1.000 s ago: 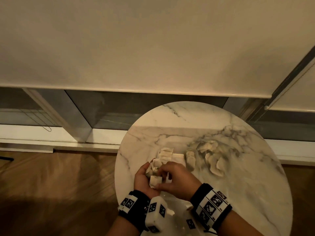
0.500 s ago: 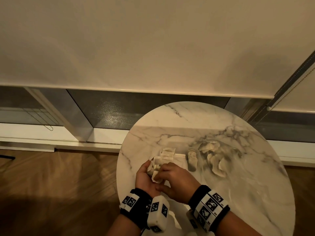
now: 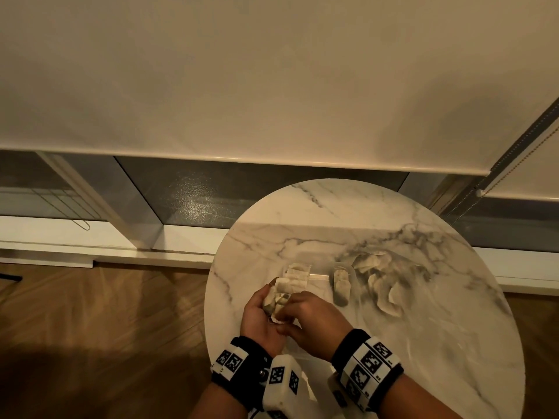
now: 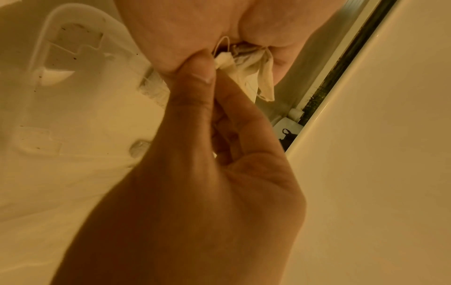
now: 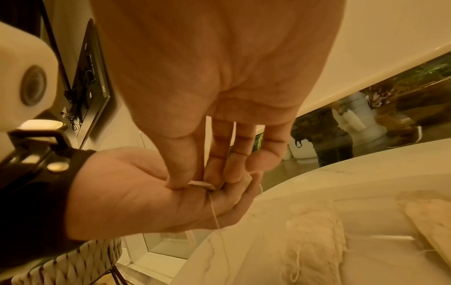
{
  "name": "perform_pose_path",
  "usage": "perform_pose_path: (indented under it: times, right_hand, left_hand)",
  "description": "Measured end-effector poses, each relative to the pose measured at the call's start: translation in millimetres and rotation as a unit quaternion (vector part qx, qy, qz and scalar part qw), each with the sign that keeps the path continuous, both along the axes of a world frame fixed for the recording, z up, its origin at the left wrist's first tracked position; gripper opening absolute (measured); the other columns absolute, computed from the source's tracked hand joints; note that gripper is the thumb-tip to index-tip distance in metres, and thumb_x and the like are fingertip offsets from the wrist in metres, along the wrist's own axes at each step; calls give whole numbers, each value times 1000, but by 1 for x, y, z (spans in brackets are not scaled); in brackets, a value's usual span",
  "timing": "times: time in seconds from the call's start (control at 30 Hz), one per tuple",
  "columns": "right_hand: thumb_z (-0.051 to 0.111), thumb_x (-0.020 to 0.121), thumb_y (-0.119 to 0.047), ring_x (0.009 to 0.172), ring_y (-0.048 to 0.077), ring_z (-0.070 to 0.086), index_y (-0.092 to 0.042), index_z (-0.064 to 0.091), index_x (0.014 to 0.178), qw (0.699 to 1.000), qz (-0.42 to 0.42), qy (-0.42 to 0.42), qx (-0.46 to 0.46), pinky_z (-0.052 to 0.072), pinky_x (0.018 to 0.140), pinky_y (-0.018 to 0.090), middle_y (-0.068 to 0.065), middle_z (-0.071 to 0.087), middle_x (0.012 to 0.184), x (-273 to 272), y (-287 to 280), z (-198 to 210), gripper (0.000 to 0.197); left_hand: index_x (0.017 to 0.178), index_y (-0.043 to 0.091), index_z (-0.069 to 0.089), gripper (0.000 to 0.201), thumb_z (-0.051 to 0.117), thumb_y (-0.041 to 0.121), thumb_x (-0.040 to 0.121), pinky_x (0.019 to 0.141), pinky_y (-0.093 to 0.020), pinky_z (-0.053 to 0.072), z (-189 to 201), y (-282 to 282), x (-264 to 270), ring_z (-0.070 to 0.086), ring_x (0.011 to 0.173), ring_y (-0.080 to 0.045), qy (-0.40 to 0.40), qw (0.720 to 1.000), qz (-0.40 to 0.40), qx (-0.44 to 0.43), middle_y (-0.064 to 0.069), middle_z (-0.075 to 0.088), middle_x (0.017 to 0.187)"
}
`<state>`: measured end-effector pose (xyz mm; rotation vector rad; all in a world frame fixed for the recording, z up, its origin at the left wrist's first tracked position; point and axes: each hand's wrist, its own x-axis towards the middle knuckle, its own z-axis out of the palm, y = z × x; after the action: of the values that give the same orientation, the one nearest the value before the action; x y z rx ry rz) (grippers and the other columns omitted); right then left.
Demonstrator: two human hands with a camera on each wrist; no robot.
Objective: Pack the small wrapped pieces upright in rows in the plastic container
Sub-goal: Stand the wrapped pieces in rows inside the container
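My left hand [image 3: 266, 302] is cupped palm up over the table's near side and holds a small bunch of pale tea bags [image 3: 276, 297]. My right hand [image 3: 287, 313] reaches into that palm. In the right wrist view its thumb and fingers pinch a small paper tag [image 5: 201, 184], and a thin string [image 5: 216, 216] hangs from it. In the left wrist view a crumpled tea bag [image 4: 246, 67] sits between both hands. The clear plastic container [image 3: 317, 277] lies just beyond my hands. It holds one row of upright bags [image 3: 298, 275] at its left and another row [image 3: 341, 285] at its right.
A loose pile of tea bags [image 3: 382, 282] lies on the round marble table [image 3: 423, 343], right of the container. A window sill and a lowered blind [image 3: 272, 86] stand behind the table. Wooden floor [image 3: 106, 328] lies to the left, past the table edge.
Both hands stay together over the near side of the table. My right fingers have shifted a little deeper into the left palm, onto the bunch of bags.
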<state>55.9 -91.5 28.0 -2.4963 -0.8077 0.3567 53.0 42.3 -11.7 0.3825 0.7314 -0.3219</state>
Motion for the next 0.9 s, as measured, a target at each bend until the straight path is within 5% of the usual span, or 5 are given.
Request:
perform_pose_path:
  times: [0.13,0.43,0.57,0.73,0.9]
  right_hand:
    - [59,90,-32,109,16,56,-31,71,103,1000,-12,-23,-1,52,82,34,-10,65,112,1,3,0,18]
    - [54,90,-28,84,10,54,-21,63,85,991,-47,61,111,49,76,30,-9,59,86,5,-3,-8,13]
    - [60,92,-21,71,8,62,-23,64,84,935,-185,183,242,50,65,24,-5,66,75,12,-14,-7,9]
    - [57,96,-2,62,26,60,-9,62,103,854,-285,252,354,48,54,34,8,61,63,23,-35,-7,11]
    - [54,95,0,60,22,61,-17,63,100,853,-352,230,310,49,55,35,7,62,62,39,-64,-19,20]
  left_hand:
    - [103,5,70,32,53,29,89,61,-28,59,0,-3,3,69,79,-25,-33,999,-9,-13,-14,68,96]
    - [107,6,67,33,54,28,86,82,-38,55,-11,0,8,64,91,-29,-5,1000,-19,-3,-15,66,103]
    - [114,0,64,42,58,26,83,80,-43,59,-21,4,9,67,99,-36,34,999,-5,-13,-24,65,113]
    - [90,4,62,25,64,19,70,62,-36,57,-21,6,10,64,60,-29,60,998,25,-18,-16,63,78]
    - [92,0,61,29,65,19,71,63,-39,60,-21,11,11,59,90,-39,58,997,6,-41,-20,55,98]
